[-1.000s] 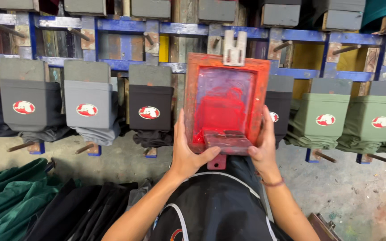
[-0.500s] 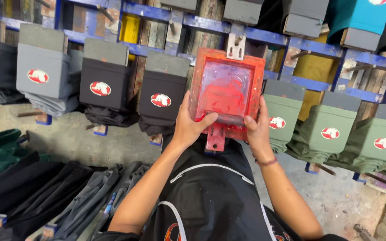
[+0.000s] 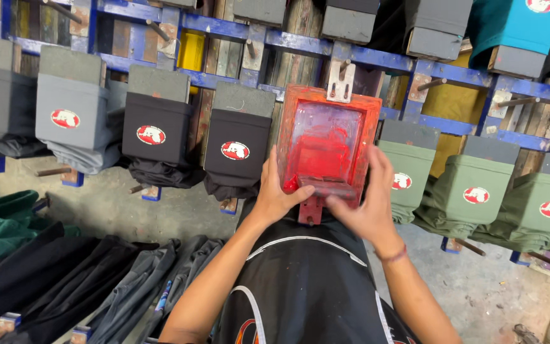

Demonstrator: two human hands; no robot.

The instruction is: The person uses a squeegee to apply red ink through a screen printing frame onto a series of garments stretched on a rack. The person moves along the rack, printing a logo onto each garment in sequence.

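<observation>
A red-stained printing screen frame (image 3: 328, 102) lies over a board in front of me, its mesh wet with red ink. A red squeegee (image 3: 323, 186) sits across the frame's near end. My left hand (image 3: 274, 197) grips the squeegee's left end and the frame's near corner. My right hand (image 3: 367, 204) is closed over the squeegee's right end. A black garment (image 3: 300, 274) hangs from the board below the frame, toward me.
Rows of boards on blue rails carry folded shirts with red and white oval prints: grey (image 3: 65, 114) and black (image 3: 153, 130) at left, green (image 3: 475, 191) at right, teal (image 3: 517, 25) top right. Loose green and dark garments (image 3: 27, 255) pile at lower left on the concrete floor.
The view has shifted right along the rack. Both hands stay on the squeegee at the frame's near end; my right hand has moved further over its top.
</observation>
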